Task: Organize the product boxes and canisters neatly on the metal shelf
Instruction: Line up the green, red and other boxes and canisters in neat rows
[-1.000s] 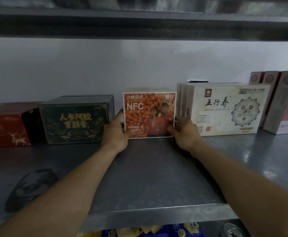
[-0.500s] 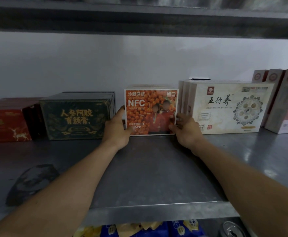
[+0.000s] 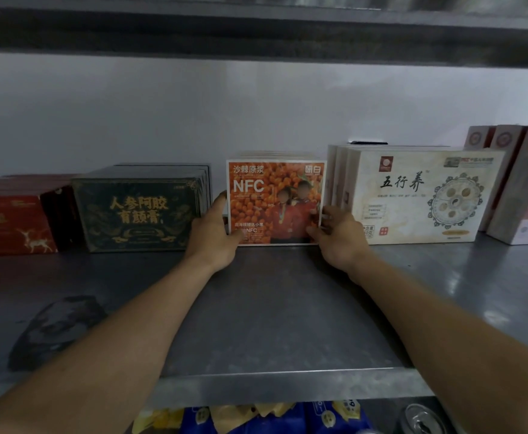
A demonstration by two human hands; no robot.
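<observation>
An orange NFC box (image 3: pixel 275 195) stands upright at the back middle of the metal shelf (image 3: pixel 275 308), with more of the same kind behind it. My left hand (image 3: pixel 214 236) grips its lower left edge, thumb on the front face. My right hand (image 3: pixel 338 236) grips its lower right edge, fingers tucked between it and the cream boxes (image 3: pixel 419 195). A dark green box stack (image 3: pixel 137 208) stands to the left, a small gap away from the orange box.
Red boxes (image 3: pixel 12 220) sit at the far left and pink-white boxes (image 3: pixel 525 183) at the far right. An upper shelf (image 3: pixel 262 29) hangs overhead. A dark smudge (image 3: pixel 56 330) marks the shelf front left. Snack packets (image 3: pixel 256 418) and a can (image 3: pixel 422 418) lie below.
Both hands keep their hold on the orange box's lower corners. The box stands in the same spot; the view has shifted slightly.
</observation>
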